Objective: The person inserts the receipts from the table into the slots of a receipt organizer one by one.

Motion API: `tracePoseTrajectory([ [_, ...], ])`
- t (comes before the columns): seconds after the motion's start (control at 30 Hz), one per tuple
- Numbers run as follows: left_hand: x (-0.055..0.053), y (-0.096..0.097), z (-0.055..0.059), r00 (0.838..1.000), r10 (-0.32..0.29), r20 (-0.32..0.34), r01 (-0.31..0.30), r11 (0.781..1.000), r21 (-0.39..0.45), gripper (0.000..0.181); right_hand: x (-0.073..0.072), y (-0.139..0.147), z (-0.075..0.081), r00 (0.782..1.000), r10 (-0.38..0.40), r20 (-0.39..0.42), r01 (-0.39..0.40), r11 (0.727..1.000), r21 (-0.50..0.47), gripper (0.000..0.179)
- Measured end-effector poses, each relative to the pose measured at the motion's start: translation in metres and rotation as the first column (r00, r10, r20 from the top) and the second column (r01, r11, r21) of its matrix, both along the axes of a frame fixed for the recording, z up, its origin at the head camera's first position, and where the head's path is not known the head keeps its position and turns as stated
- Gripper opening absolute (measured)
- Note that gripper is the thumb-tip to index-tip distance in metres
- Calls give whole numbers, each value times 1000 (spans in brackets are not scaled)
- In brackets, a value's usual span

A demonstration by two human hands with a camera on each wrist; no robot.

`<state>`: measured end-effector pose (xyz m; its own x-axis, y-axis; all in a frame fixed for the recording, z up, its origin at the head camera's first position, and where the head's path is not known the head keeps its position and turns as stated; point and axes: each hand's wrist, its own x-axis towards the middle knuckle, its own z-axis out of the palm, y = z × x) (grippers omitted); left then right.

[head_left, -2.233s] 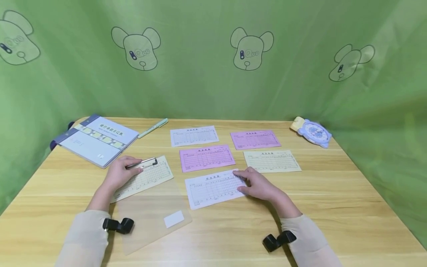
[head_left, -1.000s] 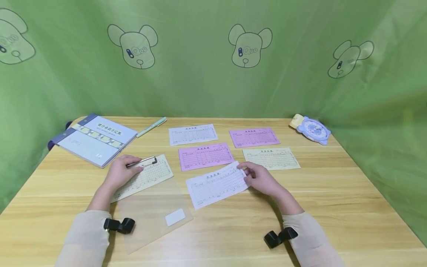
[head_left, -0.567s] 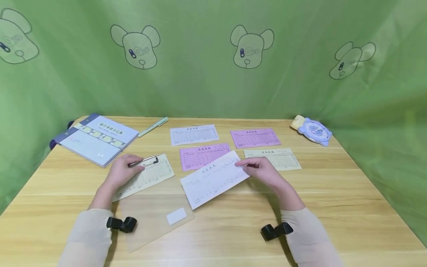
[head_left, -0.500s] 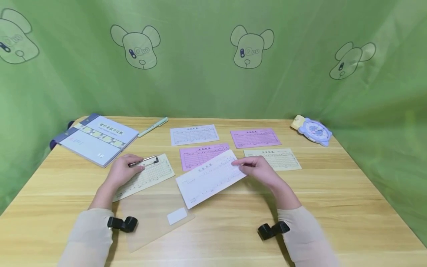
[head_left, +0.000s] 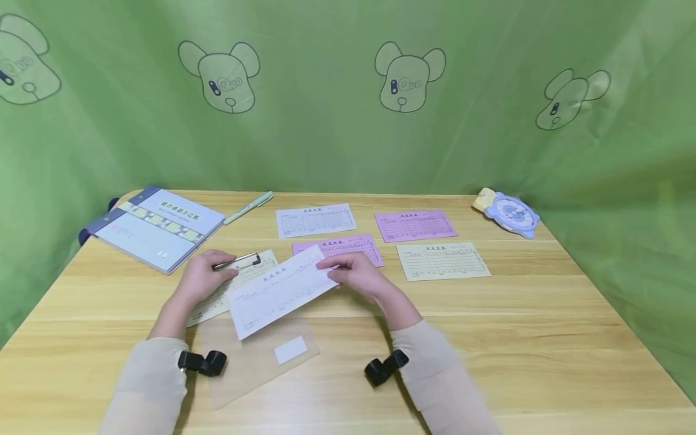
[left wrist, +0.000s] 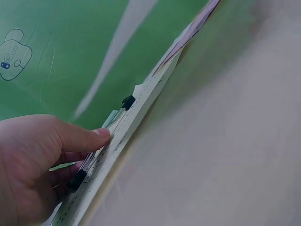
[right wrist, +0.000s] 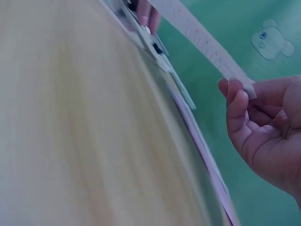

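My left hand point(head_left: 200, 279) pinches the metal clip point(head_left: 239, 262) of a see-through clipboard point(head_left: 239, 386); in the left wrist view the thumb point(left wrist: 94, 138) presses on the clip and the fingers curl behind it. Under the clip lies a cream printed form point(head_left: 206, 311), partly covered. My right hand point(head_left: 359, 275) pinches a white printed form point(head_left: 277, 296) by its right end. This form is raised and tilted, and it overlaps the cream one and the board in the head view. The right wrist view shows thumb and fingertips on the end of the white form point(right wrist: 207, 47).
Behind the white form lies a pink form point(head_left: 353, 244), partly hidden. Another white form point(head_left: 315, 220), a second pink form point(head_left: 415, 225) and a cream form point(head_left: 443, 262) lie farther back. A notebook point(head_left: 157, 226) and pen point(head_left: 248, 208) are back left; a blue toy-like clock point(head_left: 512, 214) is back right.
The right hand has lifted the white form off the table and carried it left, over the clipboard's cream form. My left hand has stayed on the clip.
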<state>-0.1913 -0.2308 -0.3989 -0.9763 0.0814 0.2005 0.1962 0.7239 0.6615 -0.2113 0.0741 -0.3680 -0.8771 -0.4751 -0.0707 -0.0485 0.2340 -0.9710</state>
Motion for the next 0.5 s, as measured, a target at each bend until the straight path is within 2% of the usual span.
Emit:
tracePoseTrajectory([
  [0.33,0,2,3,1000,1,23,0,1000,-5,30,-3,-46,-11,1000,-8,0,8,999,48,22],
  [0.5,1,1,3,1000,7,24,-8,1000,2,31,-1,-63,-14,998,-41,52,38,997,60,19],
])
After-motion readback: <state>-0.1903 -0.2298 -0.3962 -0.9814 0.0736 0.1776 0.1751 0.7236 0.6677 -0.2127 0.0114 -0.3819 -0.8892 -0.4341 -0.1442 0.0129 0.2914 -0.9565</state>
